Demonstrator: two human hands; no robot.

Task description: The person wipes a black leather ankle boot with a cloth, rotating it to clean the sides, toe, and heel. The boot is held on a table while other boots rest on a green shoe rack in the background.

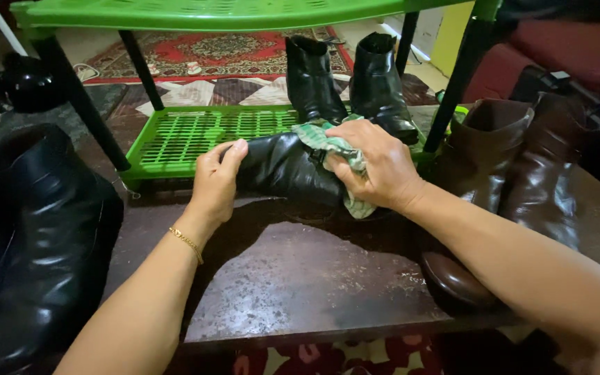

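One black boot is being wiped: right hand clutching a green cloth, left hand bracing it; apparently unfinished, brown boots waiting.

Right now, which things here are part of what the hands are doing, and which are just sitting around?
In hand:
left hand steadying the black boot
right hand pressing the green cloth on it

Lying about:
pair of black boots on the green rack
brown boots
black boot at left
red rug

Worn brown table: black boot lying sideways, brown boots upright, green rack.
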